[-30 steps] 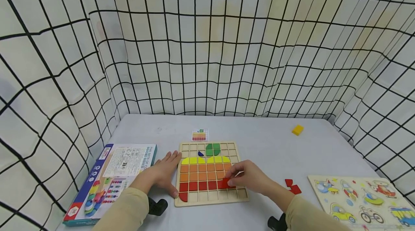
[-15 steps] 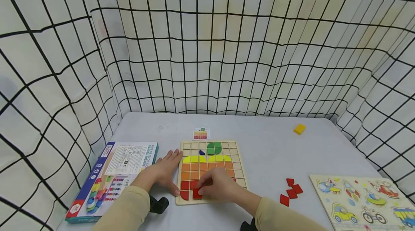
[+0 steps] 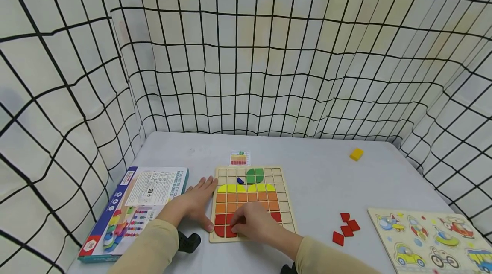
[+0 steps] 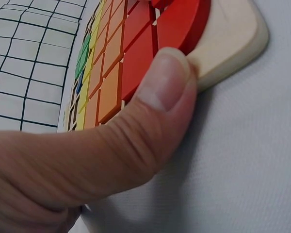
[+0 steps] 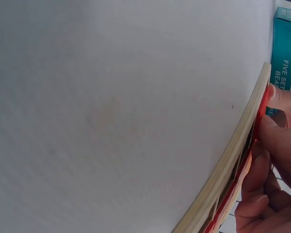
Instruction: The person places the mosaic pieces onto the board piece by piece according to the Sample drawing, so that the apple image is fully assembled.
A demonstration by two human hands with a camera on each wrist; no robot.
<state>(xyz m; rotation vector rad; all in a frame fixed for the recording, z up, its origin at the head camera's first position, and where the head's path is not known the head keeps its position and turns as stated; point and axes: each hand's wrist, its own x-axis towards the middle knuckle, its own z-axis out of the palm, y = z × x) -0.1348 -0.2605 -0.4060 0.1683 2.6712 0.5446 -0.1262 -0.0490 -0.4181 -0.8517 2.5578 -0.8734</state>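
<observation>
A wooden grid board (image 3: 289, 225) carries rows of green, yellow, orange and red tiles. In its bottom row, a red quarter-round tile (image 3: 219, 232) sits at the left corner, with a red square tile (image 3: 229, 233) beside it. My right hand (image 3: 251, 222) bends over that row, thumb and fingertips at the red square tile, hiding part of the red rows. My left hand (image 3: 196, 203) lies spread along the board's left edge. Its thumb (image 4: 165, 82) presses the board's side near the red corner tile in the left wrist view.
Several loose red tiles (image 3: 347, 231) lie to the right, beside a picture board of vehicles (image 3: 426, 240). A yellow block (image 3: 356, 154) is far right. Behind the grid board lies a small pattern card (image 3: 240, 158). A boxed set (image 3: 134, 210) is at the left; black netting (image 3: 246, 73) surrounds the table.
My right hand has moved left from the upper red row to the bottom row, and the red square tile now sits beside the quarter-round one. My left hand stays at the board's edge.
</observation>
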